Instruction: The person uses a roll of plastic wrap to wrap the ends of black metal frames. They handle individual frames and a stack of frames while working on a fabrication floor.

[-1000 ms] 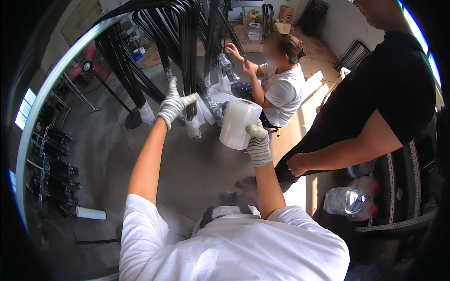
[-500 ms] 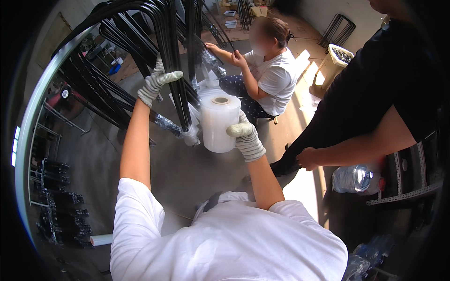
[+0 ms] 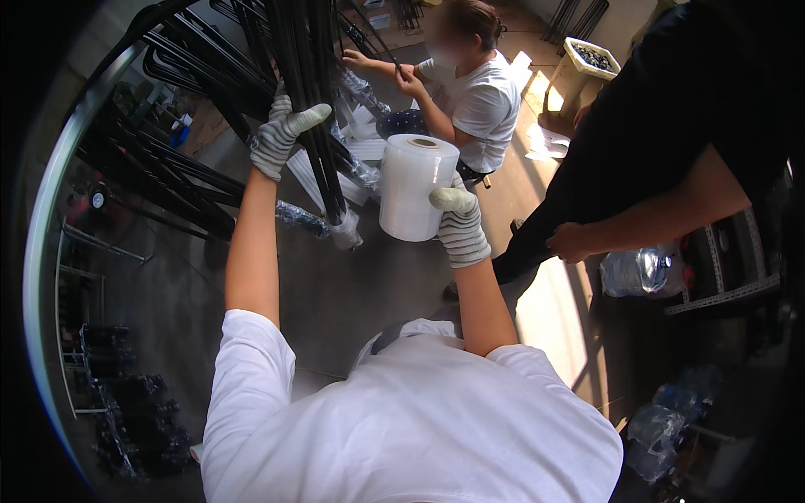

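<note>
In a pale, striped glove, my left hand [image 3: 285,134] is closed around a bundle of bent black tubes [image 3: 303,59], thumb across the front and fingers partly hidden behind. The bundle slants down to a lower end [image 3: 344,230] covered in clear film. My right hand [image 3: 461,220], gloved alike, grips a large upright roll of clear stretch film [image 3: 411,189] from its right side. The thumb shows in front and the other fingers are mostly out of sight. A brown cardboard core [image 3: 425,143] shows at the roll's top. The roll stands apart from the bundle's wrapped end.
Ahead, a co-worker in a white shirt [image 3: 486,105] sits low, holding a black tube. Another person in black [image 3: 662,159] stands close on my right. More black tubes [image 3: 159,159] lean at left beside a pale curved metal bar [image 3: 50,184]. A tub of small parts [image 3: 591,59] stands far right.
The film roll in my right hand has moved right, farther from the tubes' wrapped end. My left hand keeps its hold on the tubes. The whole view has shifted.
</note>
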Demonstrator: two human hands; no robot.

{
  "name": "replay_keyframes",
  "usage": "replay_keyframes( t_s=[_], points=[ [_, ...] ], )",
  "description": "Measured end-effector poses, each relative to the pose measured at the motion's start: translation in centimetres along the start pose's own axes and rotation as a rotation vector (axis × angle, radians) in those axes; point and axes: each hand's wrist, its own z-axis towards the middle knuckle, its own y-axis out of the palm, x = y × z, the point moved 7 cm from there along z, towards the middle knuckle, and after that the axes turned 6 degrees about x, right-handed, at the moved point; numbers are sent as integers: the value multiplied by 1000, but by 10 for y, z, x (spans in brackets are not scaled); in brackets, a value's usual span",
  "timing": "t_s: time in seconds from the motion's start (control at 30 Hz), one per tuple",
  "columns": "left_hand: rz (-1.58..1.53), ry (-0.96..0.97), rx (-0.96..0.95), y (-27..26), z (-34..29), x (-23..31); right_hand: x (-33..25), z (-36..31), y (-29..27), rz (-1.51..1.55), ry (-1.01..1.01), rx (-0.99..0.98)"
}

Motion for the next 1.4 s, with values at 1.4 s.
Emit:
replay_keyframes(
  t_s=[1.4],
  points=[
    [1506, -343, -972, 118, -48, -178, -36, -25, -58, 15, -47, 96]
  ],
)
